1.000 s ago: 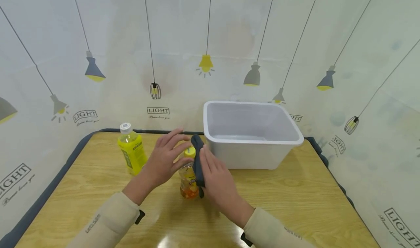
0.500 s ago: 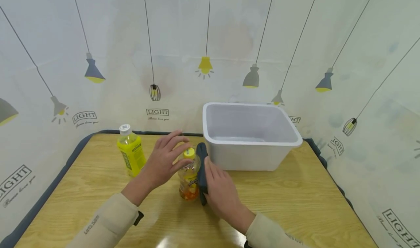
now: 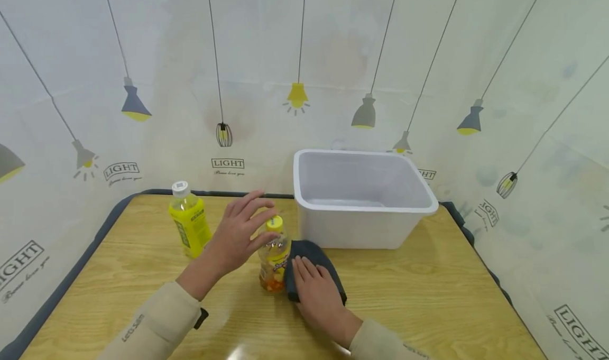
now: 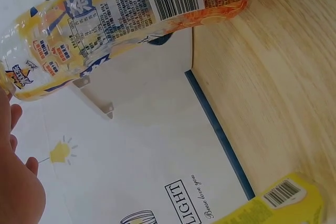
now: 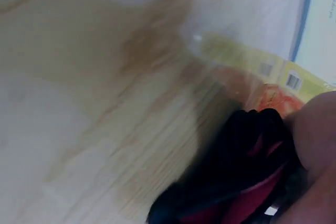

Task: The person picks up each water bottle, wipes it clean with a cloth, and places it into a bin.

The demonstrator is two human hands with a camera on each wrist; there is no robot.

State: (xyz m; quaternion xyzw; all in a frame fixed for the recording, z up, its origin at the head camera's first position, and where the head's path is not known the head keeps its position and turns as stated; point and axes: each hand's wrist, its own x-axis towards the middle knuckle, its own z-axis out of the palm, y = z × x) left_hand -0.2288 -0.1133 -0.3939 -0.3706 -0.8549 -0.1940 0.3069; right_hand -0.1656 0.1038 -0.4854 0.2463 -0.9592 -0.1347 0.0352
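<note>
Head cam: L hand [image 3: 236, 234] has fingers curved, parted, at the top of the yellow-capped bottle [image 3: 274, 265], grip can't tell; R hand [image 3: 317, 291] lies flat on the dark cloth [image 3: 309, 249], white bin [image 3: 357, 230] beyond its fingertips. L wrist: bottle's barcode [image 4: 176, 0] sits well past the fingers. R wrist: v. blurry, cloth by the hand shows red.

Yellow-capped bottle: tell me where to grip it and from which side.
Probably best with the left hand around it just below the cap, coming from the left. The bottle stands upright and narrows there; on its right, the dark item under the right hand crowds the body.
</note>
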